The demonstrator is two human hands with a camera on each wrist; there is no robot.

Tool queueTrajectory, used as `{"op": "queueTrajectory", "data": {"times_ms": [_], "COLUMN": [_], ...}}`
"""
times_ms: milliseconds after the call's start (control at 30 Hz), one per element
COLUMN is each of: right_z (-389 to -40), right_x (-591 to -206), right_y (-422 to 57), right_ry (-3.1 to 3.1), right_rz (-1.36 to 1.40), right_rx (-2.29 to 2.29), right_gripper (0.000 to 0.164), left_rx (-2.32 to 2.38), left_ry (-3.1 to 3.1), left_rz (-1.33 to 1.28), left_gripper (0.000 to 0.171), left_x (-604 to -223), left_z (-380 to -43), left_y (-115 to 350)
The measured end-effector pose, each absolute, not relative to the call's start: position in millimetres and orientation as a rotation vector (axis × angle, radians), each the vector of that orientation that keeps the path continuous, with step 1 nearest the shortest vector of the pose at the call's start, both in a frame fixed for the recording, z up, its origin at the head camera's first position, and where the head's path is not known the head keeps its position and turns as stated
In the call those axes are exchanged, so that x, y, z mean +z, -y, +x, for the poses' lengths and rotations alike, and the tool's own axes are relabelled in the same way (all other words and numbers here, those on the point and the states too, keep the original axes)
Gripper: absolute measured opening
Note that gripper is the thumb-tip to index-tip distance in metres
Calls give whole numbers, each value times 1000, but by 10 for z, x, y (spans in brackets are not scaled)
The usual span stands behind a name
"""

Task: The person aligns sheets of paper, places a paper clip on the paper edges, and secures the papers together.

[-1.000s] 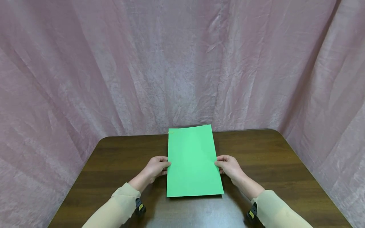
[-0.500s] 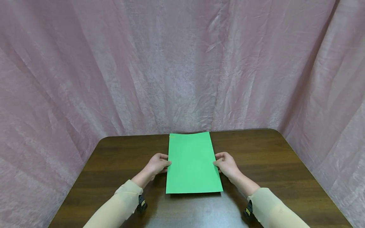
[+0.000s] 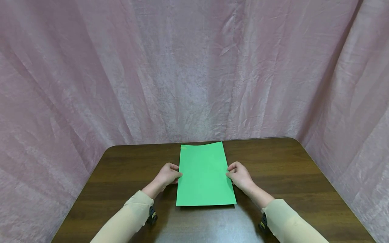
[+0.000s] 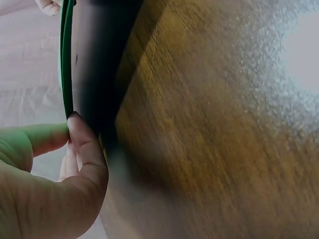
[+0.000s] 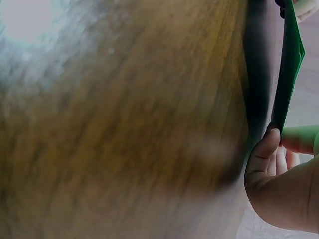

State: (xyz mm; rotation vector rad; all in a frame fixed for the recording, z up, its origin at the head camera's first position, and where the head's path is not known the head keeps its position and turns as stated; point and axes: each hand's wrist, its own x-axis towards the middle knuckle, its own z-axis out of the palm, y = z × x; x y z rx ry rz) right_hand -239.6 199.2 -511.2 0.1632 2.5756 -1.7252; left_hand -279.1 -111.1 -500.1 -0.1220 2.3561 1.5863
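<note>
A flat green folder (image 3: 204, 175) lies between my two hands in the head view, with faint yellowish print at its far left corner. Thumb on top and fingers beneath, my left hand (image 3: 167, 174) pinches its left edge. On the opposite edge my right hand (image 3: 240, 176) grips it the same way. The left wrist view shows the folder (image 4: 66, 64) edge-on, in two thin layers. Seen from the right wrist, the folder (image 5: 290, 74) is raised over the tabletop, and its far edge bows slightly in the head view.
The dark brown wooden table (image 3: 121, 175) has rounded far corners and a bright reflection near its front. Pink velvet curtains (image 3: 194, 67) hang behind it and at both sides. A small black device (image 3: 152, 216) sits at each wrist, by the pale sleeves.
The folder's far edge has dropped, and its near edge has shifted slightly away from me. My right hand has moved a little left. Both hands keep their hold.
</note>
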Motion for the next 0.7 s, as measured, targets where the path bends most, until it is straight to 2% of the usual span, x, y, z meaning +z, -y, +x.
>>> {"op": "queueTrajectory", "data": {"times_ms": [500,700], "right_z": [-2426,-2407], "right_x": [-5133,-5115], "right_y": [-1987,-1973], "right_ry": [-2791,-2822], "right_rz": [62,7], "right_rx": [-1460,-1369], "right_gripper": [9,13], "left_rx": [1510,1463], "left_ry": [-2409,-2444], "left_rz": [-35,-19], "left_gripper": [35,33], "left_x": [-5012,-5001], "left_z": [-2788,-2781], "left_y": [1099,1080]}}
